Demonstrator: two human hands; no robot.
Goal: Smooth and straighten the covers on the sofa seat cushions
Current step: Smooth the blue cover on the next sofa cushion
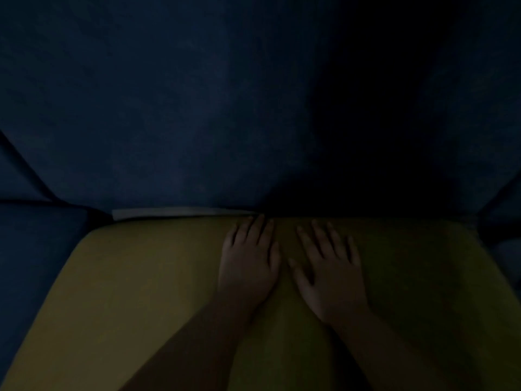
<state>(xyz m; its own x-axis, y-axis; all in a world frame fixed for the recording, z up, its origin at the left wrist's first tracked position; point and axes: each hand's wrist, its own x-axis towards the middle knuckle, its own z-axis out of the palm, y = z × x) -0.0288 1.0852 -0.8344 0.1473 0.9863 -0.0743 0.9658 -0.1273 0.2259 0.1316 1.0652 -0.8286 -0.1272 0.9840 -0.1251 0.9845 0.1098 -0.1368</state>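
In the lower half of the frame lies the olive-yellow fabric-covered seat cushion (135, 277), its far edge against the dark blue sofa backrest (169, 122). Both hands rest flat on the cover near that edge, fingers straight and gripping nothing: the left hand (249, 262) just beside the right hand (328, 273), seemingly to press the fabric smooth. A pale strip (180, 213) shows in the gap at centre left

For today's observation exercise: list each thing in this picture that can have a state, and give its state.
Left hand: open, flat on the cover, fingers straight.
Right hand: open, flat on the cover, fingers spread.
Cover: yellow, looks smooth in dim light.
White strip: exposed along the cover's back edge.
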